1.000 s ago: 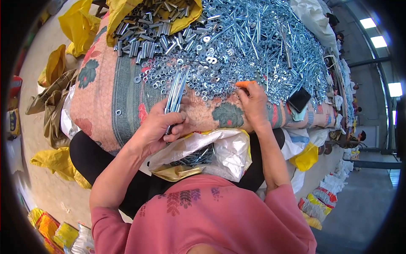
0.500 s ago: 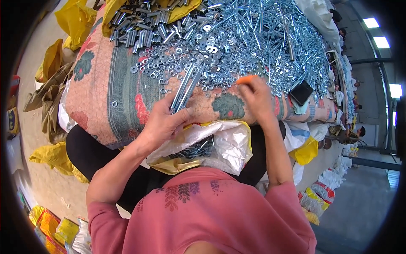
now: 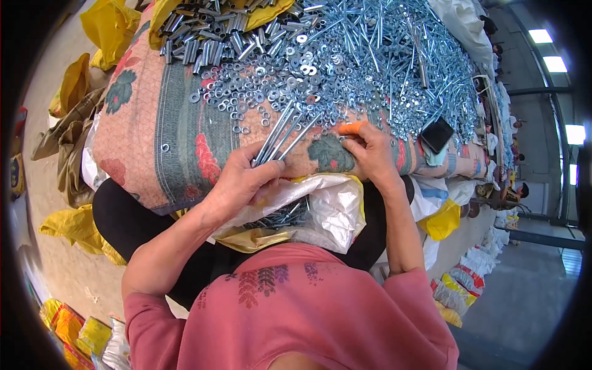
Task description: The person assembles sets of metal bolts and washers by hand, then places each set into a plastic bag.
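My left hand (image 3: 246, 176) is closed around several long, thin metal bolts (image 3: 279, 132). Their shafts point up and away, one fanned out to the right of the others. To its right, my right hand (image 3: 374, 157) has thumb and fingers pinched together, an orange cover (image 3: 352, 128) on one finger. A small shiny metal piece shows at those fingertips, too small to name surely. Just beyond both hands lie loose nuts and washers (image 3: 308, 79) on a flowered cloth (image 3: 132, 148). Below them a white woven sack (image 3: 336, 209) on my lap gapes, with metal bolts (image 3: 287, 216) inside.
Short metal tubes (image 3: 216, 43) are heaped at the far left, on yellow sacking. A big pile of long bolts (image 3: 394, 49) covers the far right. A black phone (image 3: 437, 135) lies at the right edge. Yellow sacks (image 3: 74, 231) rest on the floor at left.
The bolts in my left hand have spread, one now leaning apart to the right. My right hand has shifted slightly left and nearer to me, with its fingertips pinched.
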### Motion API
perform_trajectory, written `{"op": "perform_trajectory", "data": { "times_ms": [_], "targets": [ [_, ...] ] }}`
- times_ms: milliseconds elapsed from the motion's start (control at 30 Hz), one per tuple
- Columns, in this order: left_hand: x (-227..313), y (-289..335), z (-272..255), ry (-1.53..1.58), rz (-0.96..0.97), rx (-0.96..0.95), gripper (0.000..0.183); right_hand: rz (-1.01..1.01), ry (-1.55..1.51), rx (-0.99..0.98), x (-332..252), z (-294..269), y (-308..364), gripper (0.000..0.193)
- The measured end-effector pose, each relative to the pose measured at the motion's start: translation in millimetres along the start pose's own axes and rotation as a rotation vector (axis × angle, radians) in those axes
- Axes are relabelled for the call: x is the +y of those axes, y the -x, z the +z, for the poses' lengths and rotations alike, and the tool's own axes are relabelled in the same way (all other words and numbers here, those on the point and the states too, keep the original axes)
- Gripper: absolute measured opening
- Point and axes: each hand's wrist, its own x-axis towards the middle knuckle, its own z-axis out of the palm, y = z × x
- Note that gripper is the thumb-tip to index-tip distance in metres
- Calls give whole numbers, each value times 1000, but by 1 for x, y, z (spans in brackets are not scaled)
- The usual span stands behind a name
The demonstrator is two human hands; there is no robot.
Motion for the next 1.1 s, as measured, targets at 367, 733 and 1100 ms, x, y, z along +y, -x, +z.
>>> {"op": "perform_trajectory", "data": {
  "times_ms": [367,733,1100],
  "targets": [
    [0,-2,-1,-18,1,-17,11,-137,233,47,-9,5,0,19],
    [-1,1,0,-20,0,-26,11,-54,81,109,-16,10,2,26],
    [-1,1,0,-45,3,-25,13,77,-171,139,-13,10,5,21]
  ]
}}
